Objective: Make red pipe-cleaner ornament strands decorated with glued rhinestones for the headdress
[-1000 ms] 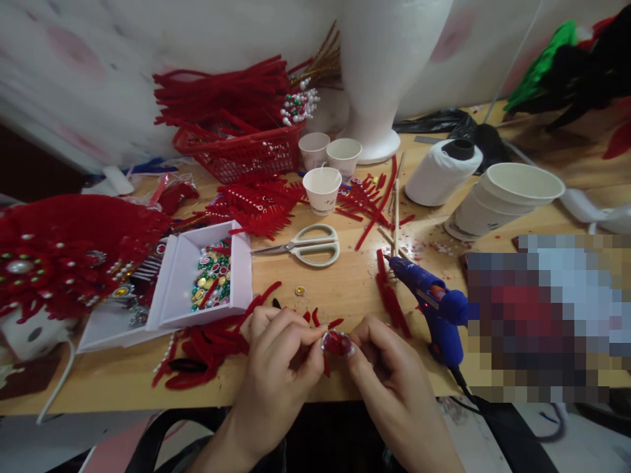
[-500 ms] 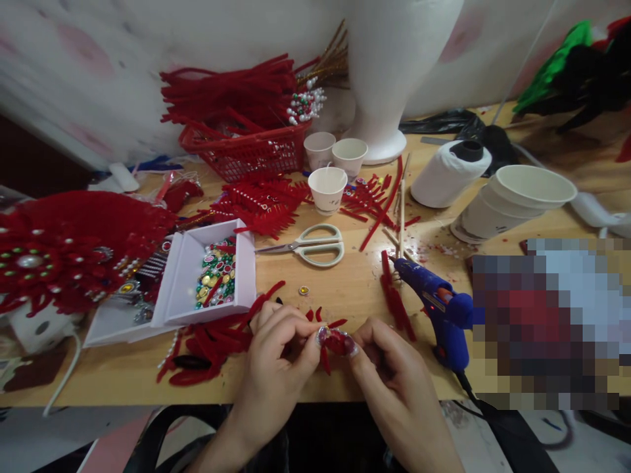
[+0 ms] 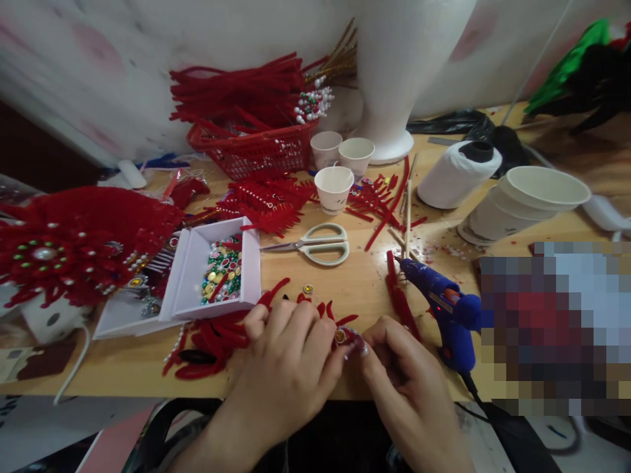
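Observation:
A small red pipe-cleaner ornament with a yellow rhinestone is held between my hands, near the table's front edge. My left hand is closed on its left side, the fingers curled over and the thumb tip reaching to the stone. My right hand pinches its right side between thumb and forefinger. The fingers hide much of the ornament. Just beyond it lies a loose yellow rhinestone. Cut red pipe-cleaner pieces are heaped left of my left hand. To my right hand's right stands a blue glue gun.
Scissors lie mid-table beside a white box of beads. Behind are paper cups, a red basket of pipe cleaners and a white mannequin stand. A thread cone stands right; a red headpiece lies left.
My left hand has turned over the ornament, its back now facing up and its thumb nearer my right hand. The yellow stone on the ornament now shows. The whole view has shifted slightly.

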The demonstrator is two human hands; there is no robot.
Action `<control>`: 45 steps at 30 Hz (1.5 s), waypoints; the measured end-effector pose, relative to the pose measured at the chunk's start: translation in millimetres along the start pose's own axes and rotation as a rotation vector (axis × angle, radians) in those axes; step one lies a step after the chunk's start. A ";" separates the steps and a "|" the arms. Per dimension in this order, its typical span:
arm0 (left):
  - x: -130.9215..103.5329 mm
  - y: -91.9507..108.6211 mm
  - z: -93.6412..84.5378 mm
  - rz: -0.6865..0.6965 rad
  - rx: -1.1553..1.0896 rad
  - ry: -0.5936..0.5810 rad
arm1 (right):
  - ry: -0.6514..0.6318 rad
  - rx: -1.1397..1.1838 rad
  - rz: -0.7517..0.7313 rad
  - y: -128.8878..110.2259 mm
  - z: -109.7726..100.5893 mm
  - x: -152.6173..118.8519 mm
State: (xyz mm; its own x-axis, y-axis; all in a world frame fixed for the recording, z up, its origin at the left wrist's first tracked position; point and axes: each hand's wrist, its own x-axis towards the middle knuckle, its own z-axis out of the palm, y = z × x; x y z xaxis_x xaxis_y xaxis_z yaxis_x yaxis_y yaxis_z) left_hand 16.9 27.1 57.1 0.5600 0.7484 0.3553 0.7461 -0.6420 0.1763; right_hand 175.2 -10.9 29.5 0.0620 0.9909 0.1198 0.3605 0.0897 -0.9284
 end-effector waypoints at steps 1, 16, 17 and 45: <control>2.6 0.5 0.7 0.034 0.051 -0.022 | 0.005 -0.008 -0.013 0.1 -0.2 0.0; 12.0 -7.3 -0.7 -0.165 -0.288 -0.245 | 0.043 -0.092 -0.045 5.6 3.2 0.2; 11.9 -10.1 -2.0 -0.181 -0.279 -0.226 | 0.058 -0.102 -0.041 7.4 1.8 0.6; -35.2 -17.7 -22.4 -0.586 -0.931 -0.093 | -0.031 -0.337 -0.384 -37.2 15.2 12.1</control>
State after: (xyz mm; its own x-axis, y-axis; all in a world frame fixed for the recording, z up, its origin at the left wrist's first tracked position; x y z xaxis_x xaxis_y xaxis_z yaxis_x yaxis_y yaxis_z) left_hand -24.1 8.4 62.1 0.2624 0.9622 -0.0731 0.3643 -0.0286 0.9308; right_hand 148.3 -0.7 60.2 -0.1599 0.8959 0.4145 0.6323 0.4155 -0.6539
